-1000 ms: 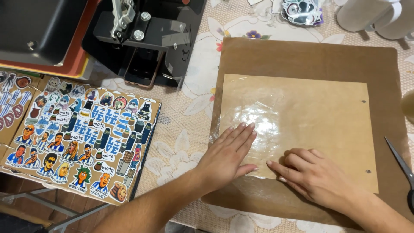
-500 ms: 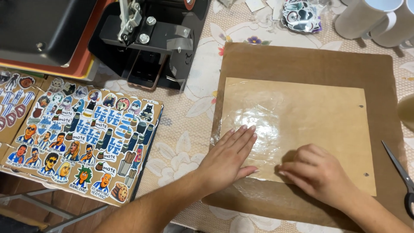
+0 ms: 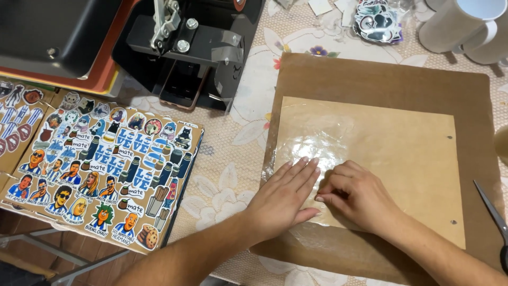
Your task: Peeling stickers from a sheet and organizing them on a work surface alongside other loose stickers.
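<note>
A thin clear film (image 3: 312, 137) lies over a light tan sheet (image 3: 402, 159) with small holes near its right edge, on a larger brown board (image 3: 381, 74). My left hand (image 3: 283, 198) rests flat, fingers together, on the film's near left corner. My right hand (image 3: 357, 196) sits just to its right with fingers curled, fingertips pressing on the film. Neither hand holds anything.
A board of colourful stickers (image 3: 106, 164) lies at the left, with another sticker sheet (image 3: 16, 122) beyond it. A black heat press (image 3: 190, 47) stands at the back. White mugs (image 3: 465, 26) and a bag of stickers (image 3: 378, 21) sit at the back right. Scissors (image 3: 495, 217) lie at the right edge.
Both hands stay on the film; my right hand has slid a little left, closer to my left hand. The camera view has shifted slightly.
</note>
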